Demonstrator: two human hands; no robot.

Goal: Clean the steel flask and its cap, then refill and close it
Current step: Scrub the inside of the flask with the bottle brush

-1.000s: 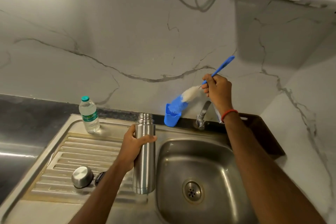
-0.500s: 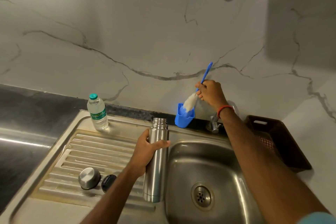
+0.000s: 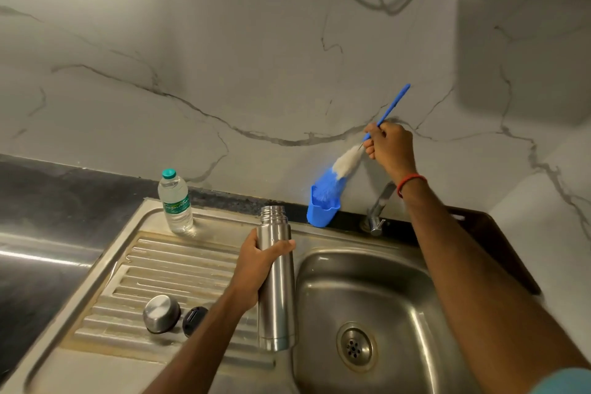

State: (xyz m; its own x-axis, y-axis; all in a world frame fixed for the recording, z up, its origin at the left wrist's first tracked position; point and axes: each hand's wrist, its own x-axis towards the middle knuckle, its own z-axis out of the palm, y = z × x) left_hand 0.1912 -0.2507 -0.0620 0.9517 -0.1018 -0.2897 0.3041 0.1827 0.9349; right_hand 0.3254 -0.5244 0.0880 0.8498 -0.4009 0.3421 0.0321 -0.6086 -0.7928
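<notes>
My left hand [image 3: 259, 261] grips the open steel flask [image 3: 277, 294] near its neck, holding it upright on the drainboard beside the sink basin [image 3: 377, 291]. My right hand [image 3: 388, 145] holds the blue handle of a bottle brush [image 3: 343, 165]; its blue and white bristles reach down into a blue holder cup [image 3: 321, 211] at the wall. The steel cap [image 3: 161, 313] and a black inner stopper [image 3: 193, 320] lie on the drainboard, left of my forearm.
A small plastic water bottle [image 3: 175, 201] stands at the back of the drainboard [image 3: 153, 265]. The tap [image 3: 379, 206] rises behind the basin, under my right wrist. A dark brown tray [image 3: 499, 243] sits right of the sink. Black cables hang above.
The brush has tilted and risen a little, more of its bristles clear of the blue cup. The flask stays in my left hand; the camera view shifted.
</notes>
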